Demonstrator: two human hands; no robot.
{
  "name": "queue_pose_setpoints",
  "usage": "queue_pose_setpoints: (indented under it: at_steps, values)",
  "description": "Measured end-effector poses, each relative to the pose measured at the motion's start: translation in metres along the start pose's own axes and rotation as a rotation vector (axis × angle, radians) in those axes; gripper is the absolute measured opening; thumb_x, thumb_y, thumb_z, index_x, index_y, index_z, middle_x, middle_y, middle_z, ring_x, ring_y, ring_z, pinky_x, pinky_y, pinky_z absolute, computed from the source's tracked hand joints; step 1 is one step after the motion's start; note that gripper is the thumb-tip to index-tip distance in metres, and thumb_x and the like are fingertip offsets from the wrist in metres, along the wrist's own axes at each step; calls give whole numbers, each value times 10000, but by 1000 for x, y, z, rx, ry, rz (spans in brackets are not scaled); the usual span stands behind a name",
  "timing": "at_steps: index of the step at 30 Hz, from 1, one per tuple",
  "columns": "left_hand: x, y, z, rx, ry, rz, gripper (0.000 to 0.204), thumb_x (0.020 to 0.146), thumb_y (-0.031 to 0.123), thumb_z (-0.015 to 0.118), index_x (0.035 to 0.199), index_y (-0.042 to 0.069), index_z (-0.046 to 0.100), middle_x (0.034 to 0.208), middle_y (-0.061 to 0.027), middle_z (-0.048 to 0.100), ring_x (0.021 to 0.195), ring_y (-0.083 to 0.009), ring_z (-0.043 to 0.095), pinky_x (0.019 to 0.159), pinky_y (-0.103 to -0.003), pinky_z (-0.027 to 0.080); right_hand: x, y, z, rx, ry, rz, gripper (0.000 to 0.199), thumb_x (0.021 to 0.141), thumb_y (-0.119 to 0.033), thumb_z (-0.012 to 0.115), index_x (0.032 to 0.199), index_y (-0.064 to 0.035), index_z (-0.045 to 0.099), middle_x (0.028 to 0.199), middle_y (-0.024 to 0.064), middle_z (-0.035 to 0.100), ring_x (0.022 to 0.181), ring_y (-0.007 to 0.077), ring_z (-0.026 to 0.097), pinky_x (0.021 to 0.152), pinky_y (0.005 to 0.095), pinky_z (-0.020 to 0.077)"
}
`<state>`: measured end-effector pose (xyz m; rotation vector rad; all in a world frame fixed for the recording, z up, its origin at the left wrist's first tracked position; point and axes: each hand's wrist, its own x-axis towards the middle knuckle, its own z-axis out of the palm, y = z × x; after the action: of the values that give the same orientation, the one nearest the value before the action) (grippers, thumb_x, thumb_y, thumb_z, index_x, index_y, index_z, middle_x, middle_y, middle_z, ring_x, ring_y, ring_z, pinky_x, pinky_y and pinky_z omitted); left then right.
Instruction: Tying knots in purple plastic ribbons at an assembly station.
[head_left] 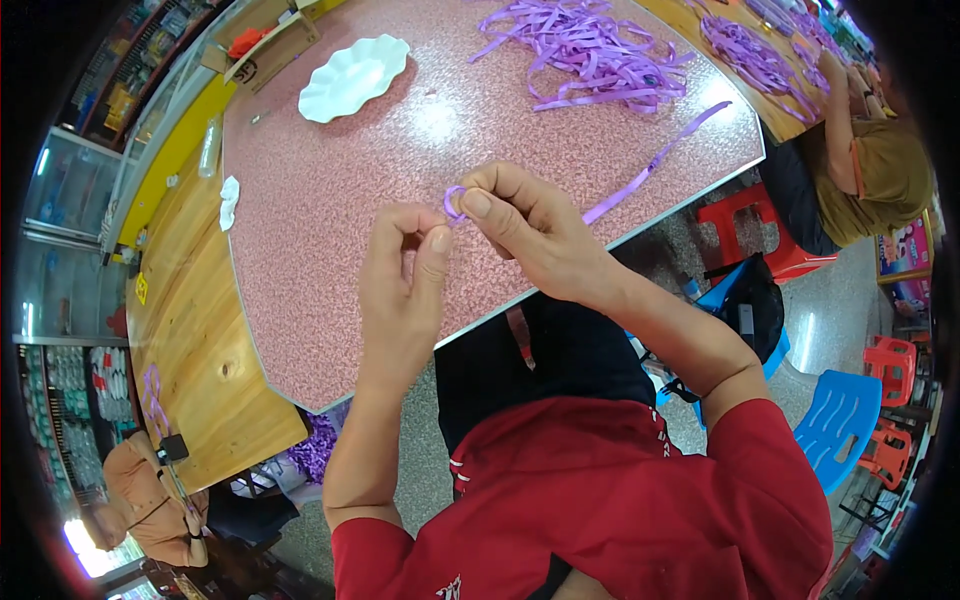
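Over the pink speckled table (300, 250), both my hands meet at a small loop of purple ribbon (453, 204). Thumb and fingertips of my left hand (403, 275) pinch its left side. On the other side, my right hand (540, 232) is closed on the loop between thumb and forefinger. A flat purple strip (655, 165) stretches from behind my right hand toward the table's right corner; its link to the loop is hidden. Farther back lies a tangled heap of purple ribbons (600, 55).
A white scalloped dish (355, 77) rests at the back left, near a cardboard box (270, 50). Crumpled white tissue (229, 203) lies by the left edge. Co-workers sit at wooden tables on both sides. Red stools (760, 235) and a blue chair (838, 430) stand right.
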<state>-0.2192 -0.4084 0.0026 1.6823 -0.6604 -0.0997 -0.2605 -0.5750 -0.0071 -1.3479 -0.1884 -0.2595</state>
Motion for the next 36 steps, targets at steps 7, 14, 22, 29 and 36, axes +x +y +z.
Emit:
queue_pose_setpoints:
  at_steps: [7,14,22,29,36]
  values:
    - [11,10,-9,-388,-110,-234,123,974,105,605,1066,37,560,892,-15,610,816,-73,557,748,-227,454,9,3,-8,-262,-160,-349,179,993,-190,594,1026,-14,587,800,-20,522,702,70,476,629,235,407]
    - [11,7,-5,-162,31,-42,127,920,20,657,1041,20,615,906,-14,629,840,-80,594,751,-222,481,1,-6,-4,-416,29,-156,100,883,-110,701,887,-10,690,702,48,614,609,94,556,538,267,448]
    - [15,6,-3,-244,51,-86,154,917,12,657,1066,13,619,878,-32,651,797,-83,613,728,-222,493,0,-5,-2,-628,113,-403,74,854,-44,725,918,-14,702,776,49,638,612,73,545,507,231,407]
    - [8,4,9,-328,92,-88,375,926,-11,623,1274,19,485,934,-51,637,867,-92,606,765,-218,487,2,2,-6,-699,124,-485,108,834,-40,728,928,-17,681,781,51,626,638,96,569,526,239,431]
    - [6,11,7,-170,-2,-30,374,932,-55,581,1275,24,454,937,-37,596,830,-71,557,731,-218,459,6,-7,-22,-219,-185,-79,88,869,-67,711,918,-20,656,814,-15,608,705,94,576,589,239,451]
